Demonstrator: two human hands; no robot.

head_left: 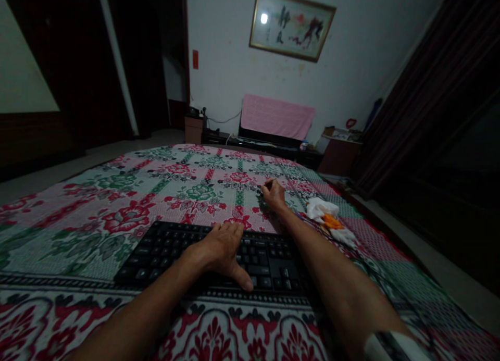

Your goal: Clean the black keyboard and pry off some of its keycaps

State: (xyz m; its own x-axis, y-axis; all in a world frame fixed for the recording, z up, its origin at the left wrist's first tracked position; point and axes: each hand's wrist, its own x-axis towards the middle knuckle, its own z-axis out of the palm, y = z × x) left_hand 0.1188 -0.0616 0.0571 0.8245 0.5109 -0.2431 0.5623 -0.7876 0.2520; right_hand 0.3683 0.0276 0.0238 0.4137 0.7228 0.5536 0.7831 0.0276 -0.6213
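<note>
A black keyboard (pixel 164 249) lies on a floral bedspread (pixel 117 204) in front of me. My left hand (pixel 224 251) rests palm down across its middle keys, fingers curled over the far edge and thumb stretched toward me. My right hand (pixel 273 194) reaches out beyond the keyboard onto the bedspread, its fingers pinched on a thin dark stick-like thing (pixel 269 182) that I cannot make out.
A crumpled white cloth with an orange object (pixel 326 215) lies on the bed right of my right arm. Beyond the bed stand a low cabinet with a pink cloth (pixel 277 116), a framed picture (pixel 291 25) and dark curtains (pixel 425 106) at right.
</note>
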